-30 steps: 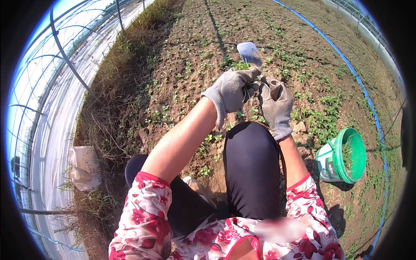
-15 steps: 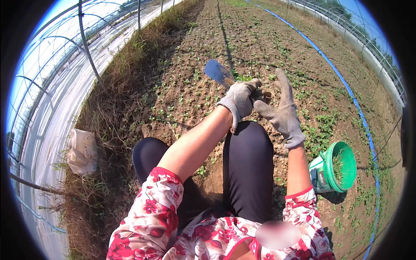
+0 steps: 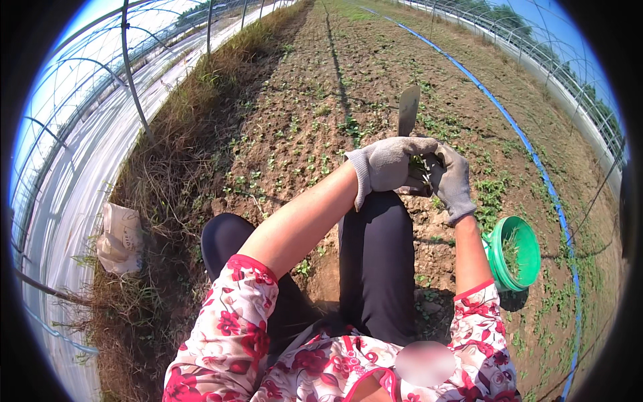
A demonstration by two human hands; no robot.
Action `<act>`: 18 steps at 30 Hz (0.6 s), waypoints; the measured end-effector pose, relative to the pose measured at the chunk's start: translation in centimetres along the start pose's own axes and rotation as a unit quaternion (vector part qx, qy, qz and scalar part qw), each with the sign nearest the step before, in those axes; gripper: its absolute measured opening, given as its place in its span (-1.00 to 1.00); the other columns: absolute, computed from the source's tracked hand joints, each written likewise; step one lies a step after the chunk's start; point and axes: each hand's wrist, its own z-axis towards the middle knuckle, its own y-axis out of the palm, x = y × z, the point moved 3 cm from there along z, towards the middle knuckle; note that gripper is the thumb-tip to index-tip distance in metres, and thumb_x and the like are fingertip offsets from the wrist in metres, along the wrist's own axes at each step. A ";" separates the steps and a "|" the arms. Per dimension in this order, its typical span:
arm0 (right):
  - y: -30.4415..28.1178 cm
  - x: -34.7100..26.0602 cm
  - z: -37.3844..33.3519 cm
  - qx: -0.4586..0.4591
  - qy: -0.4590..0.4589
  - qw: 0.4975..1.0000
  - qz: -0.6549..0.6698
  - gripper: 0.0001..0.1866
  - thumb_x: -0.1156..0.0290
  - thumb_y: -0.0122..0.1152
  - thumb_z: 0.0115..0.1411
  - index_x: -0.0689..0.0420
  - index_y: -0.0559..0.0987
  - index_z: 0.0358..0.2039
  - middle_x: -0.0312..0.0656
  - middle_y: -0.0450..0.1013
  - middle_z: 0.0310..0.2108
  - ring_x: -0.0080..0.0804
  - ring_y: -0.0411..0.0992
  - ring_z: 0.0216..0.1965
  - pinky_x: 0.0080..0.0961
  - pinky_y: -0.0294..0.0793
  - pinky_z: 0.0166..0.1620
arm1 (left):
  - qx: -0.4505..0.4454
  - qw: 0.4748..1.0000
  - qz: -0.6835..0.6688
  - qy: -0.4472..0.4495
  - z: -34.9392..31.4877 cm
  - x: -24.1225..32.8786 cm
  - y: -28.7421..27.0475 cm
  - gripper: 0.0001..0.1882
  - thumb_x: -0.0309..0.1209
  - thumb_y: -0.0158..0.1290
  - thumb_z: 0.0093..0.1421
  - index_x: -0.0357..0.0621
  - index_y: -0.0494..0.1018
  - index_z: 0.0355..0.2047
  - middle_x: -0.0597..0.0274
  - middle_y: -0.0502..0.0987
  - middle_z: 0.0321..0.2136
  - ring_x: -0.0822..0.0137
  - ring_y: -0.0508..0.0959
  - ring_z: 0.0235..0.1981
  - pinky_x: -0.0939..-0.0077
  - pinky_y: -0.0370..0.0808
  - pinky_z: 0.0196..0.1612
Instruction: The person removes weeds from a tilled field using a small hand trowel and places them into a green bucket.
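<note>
My left hand (image 3: pixel 387 165), in a grey work glove, is shut on the handle of a small hand hoe, and its flat metal blade (image 3: pixel 407 109) points up and away over the soil. My right hand (image 3: pixel 453 182), also in a grey glove, presses against the left one. Its fingers curl on a small tuft of green weeds (image 3: pixel 420 165) held between the two gloves. Both hands hover above my right knee (image 3: pixel 378 254) in black trousers, over lumpy brown earth with small weeds.
A green bucket (image 3: pixel 529 242) holding some pulled weeds stands on the ground at my right. A blue hose (image 3: pixel 534 155) runs along the bed on the right. At the left lie dry grass, a white bag (image 3: pixel 120 238) and greenhouse hoops (image 3: pixel 130 74) with plastic film.
The hoe blade swung from left-leaning to upright as both hands shifted. My right hand, flat and spread half a second ago, has curled in against the left glove.
</note>
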 end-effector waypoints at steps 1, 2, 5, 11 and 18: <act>-0.5 0.3 -0.5 0.007 0.020 0.998 0.063 -0.76 0.62 0.16 0.08 0.23 0.57 -0.20 -0.11 0.55 -0.29 -0.34 0.53 -0.26 -0.49 0.47 -0.16 | 0.011 1.000 0.025 0.009 0.0 0.2 1.0 -0.67 -0.26 -0.12 0.35 -0.14 0.37 0.03 0.08 0.51 -0.11 0.13 0.55 -0.13 0.12 0.49 -0.04; -1.9 0.0 -1.5 0.062 -0.045 0.996 -0.048 -0.73 0.67 0.11 0.08 0.24 0.58 -0.18 -0.15 0.56 -0.25 -0.44 0.52 -0.25 -0.52 0.49 -0.16 | -0.017 0.998 0.052 0.021 0.1 0.3 1.7 -0.65 -0.30 -0.12 0.35 -0.16 0.33 0.08 0.05 0.49 -0.17 0.13 0.55 -0.20 0.11 0.49 -0.03; -5.8 1.8 -2.8 0.138 0.092 0.968 0.190 -0.60 0.76 0.02 0.08 0.28 0.53 -0.05 -0.20 0.53 -0.11 -0.50 0.50 -0.19 -0.59 0.48 -0.10 | 0.109 0.994 0.015 0.005 0.5 0.7 1.4 -0.58 -0.35 -0.09 0.33 -0.19 0.24 0.16 0.00 0.40 -0.32 0.12 0.49 -0.26 0.03 0.48 -0.01; -23.1 10.2 -9.5 0.335 0.052 0.936 0.092 -0.58 0.74 0.01 0.17 0.32 0.44 0.08 -0.13 0.42 0.06 -0.46 0.44 -0.05 -0.58 0.49 -0.11 | 0.180 0.940 -0.020 0.289 -4.6 6.7 -3.8 -0.41 -0.27 -0.09 0.33 -0.14 -0.01 0.29 -0.13 0.12 0.17 -0.25 0.25 0.16 -0.17 0.29 0.17; -29.9 22.4 -22.0 -0.117 0.449 0.701 -0.542 -0.53 0.20 0.14 0.17 0.09 0.44 0.08 0.02 0.36 0.10 -0.08 0.44 -0.02 -0.28 0.40 0.07 | 0.290 0.872 -0.033 0.394 -17.2 13.5 -7.0 -0.57 -0.21 -0.02 0.27 -0.01 0.22 0.10 0.07 0.34 0.03 -0.05 0.39 -0.02 -0.02 0.40 0.01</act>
